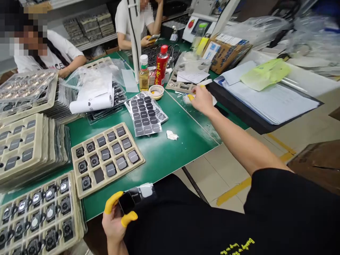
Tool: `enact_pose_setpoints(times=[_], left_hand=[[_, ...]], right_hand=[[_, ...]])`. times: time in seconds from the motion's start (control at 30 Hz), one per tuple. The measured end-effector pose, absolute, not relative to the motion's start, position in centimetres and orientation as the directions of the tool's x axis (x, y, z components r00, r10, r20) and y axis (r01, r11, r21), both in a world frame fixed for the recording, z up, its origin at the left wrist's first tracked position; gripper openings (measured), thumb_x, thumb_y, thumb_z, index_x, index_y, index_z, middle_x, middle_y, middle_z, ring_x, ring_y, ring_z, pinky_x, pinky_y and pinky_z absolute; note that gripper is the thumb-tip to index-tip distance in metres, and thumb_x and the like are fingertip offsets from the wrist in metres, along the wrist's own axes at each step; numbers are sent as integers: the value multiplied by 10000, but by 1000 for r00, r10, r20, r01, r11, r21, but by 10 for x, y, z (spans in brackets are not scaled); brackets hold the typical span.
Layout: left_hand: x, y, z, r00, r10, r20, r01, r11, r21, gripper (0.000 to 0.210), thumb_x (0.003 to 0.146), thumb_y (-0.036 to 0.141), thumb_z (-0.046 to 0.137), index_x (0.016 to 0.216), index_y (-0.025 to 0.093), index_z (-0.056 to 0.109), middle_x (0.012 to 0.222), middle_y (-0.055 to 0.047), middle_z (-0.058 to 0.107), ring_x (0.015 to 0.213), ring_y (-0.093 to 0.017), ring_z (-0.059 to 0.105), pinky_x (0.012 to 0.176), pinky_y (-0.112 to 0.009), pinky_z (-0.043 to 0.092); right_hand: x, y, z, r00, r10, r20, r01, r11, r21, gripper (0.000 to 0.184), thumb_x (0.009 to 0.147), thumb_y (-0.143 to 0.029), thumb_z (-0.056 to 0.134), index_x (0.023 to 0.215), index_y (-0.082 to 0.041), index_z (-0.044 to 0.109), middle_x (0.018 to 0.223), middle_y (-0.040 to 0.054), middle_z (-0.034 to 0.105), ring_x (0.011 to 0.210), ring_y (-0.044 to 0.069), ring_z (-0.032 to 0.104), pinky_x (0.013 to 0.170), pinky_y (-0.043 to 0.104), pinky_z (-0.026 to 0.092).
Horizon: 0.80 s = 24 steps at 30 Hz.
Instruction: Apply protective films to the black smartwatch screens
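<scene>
My left hand (117, 217), with yellow finger cots on thumb and finger, is closed on a smartwatch body (126, 202) at the table's front edge. Its face is dark and square, and a clear film strip (146, 191) with a printed label sticks out to its right. Across the table, my right hand (203, 101) is bent down over clear plastic and a small white piece (187, 99). Its fingers look closed, but what they grip is hidden. Nearest my left hand lies a beige tray (110, 182) of watch bodies, some covered by grey labels, one slot with only a dark pad.
Stacked watch trays (29, 198) fill the left side. Label sheets (145, 115), a tape roll (156, 92), a red bottle (162, 65) and an amber bottle (143, 73) stand mid-table. Papers (271, 95) and a carton (225, 53) lie right. Two people sit opposite.
</scene>
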<state>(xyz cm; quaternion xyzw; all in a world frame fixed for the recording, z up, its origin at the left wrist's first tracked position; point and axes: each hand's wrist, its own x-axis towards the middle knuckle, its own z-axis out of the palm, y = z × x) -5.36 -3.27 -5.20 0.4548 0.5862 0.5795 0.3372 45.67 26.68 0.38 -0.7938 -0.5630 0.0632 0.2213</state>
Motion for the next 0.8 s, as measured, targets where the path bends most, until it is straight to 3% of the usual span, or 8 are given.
enact_pose_setpoints(times=[0.13, 0.23, 0.33, 0.43, 0.53, 0.63, 0.67, 0.8], left_hand=[[-53, -24, -50, -372, 909, 186, 190, -122, 974, 825, 402, 738, 1088, 996, 208, 872, 921, -68, 881, 831, -273, 862, 775, -333, 749], [-50, -15, -44, -321, 924, 209, 186, -155, 970, 854, 394, 742, 1086, 1017, 201, 866, 915, -65, 875, 804, -258, 856, 760, -330, 744], [-44, -8, -35, -249, 941, 228, 198, -181, 963, 878, 382, 744, 1084, 1040, 200, 873, 897, -61, 866, 795, -249, 851, 763, -327, 735], [-39, -4, -29, -180, 953, 243, 221, -202, 954, 896, 368, 777, 1060, 1023, 189, 889, 885, -81, 869, 806, -254, 855, 781, -316, 726], [-37, -2, -26, -118, 945, 305, 200, -278, 939, 873, 451, 745, 1059, 1091, 177, 885, 884, -82, 871, 777, -228, 845, 759, -286, 708], [-32, -3, -24, -45, 929, 368, 186, -354, 916, 822, 554, 719, 1036, 1165, 194, 871, 896, -60, 872, 745, -196, 826, 740, -266, 690], [-30, -4, -23, -27, 924, 381, 186, -369, 911, 808, 582, 731, 1017, 1172, 200, 869, 888, -52, 868, 729, -188, 817, 725, -262, 684], [-27, -9, -18, 25, 918, 396, 172, -394, 903, 758, 698, 772, 937, 1191, 201, 860, 904, -57, 866, 736, -191, 826, 717, -267, 683]], right_hand=[[406, 187, -26, 61, 991, 121, 900, -2, -435, 223, 1054, -371, 653, 1173, -228, 776, 1173, 133, 775, 1032, 292, 692, 878, 386, 549], [375, 143, -53, -13, 989, 147, 907, 73, -415, 326, 1021, -444, 669, 1239, -233, 790, 1139, 158, 756, 1068, 348, 674, 818, 418, 528], [363, 130, -70, -31, 979, 202, 907, 113, -407, 314, 1037, -368, 582, 1179, -193, 800, 1058, 199, 737, 1058, 390, 665, 808, 463, 516], [356, 129, -71, -56, 959, 279, 882, 178, -436, 295, 1068, -332, 518, 1089, -213, 787, 963, 185, 715, 949, 369, 665, 774, 471, 515], [337, 118, -50, -123, 922, 367, 819, 303, -487, 245, 1107, -425, 585, 1077, -271, 772, 983, 149, 744, 861, 311, 675, 751, 452, 548], [301, 91, -9, -290, 846, 446, 686, 509, -519, 132, 1082, -424, 737, 1157, -328, 789, 1021, 72, 786, 802, 235, 695, 752, 400, 584], [287, 82, 5, -407, 777, 481, 571, 627, -529, 125, 1077, -375, 756, 1192, -347, 798, 1025, 54, 794, 808, 222, 707, 756, 386, 590], [236, 62, 41, -800, 472, 372, 157, 762, -628, 305, 1184, -339, 532, 1299, -387, 810, 1027, 34, 824, 904, 204, 754, 788, 378, 589]])
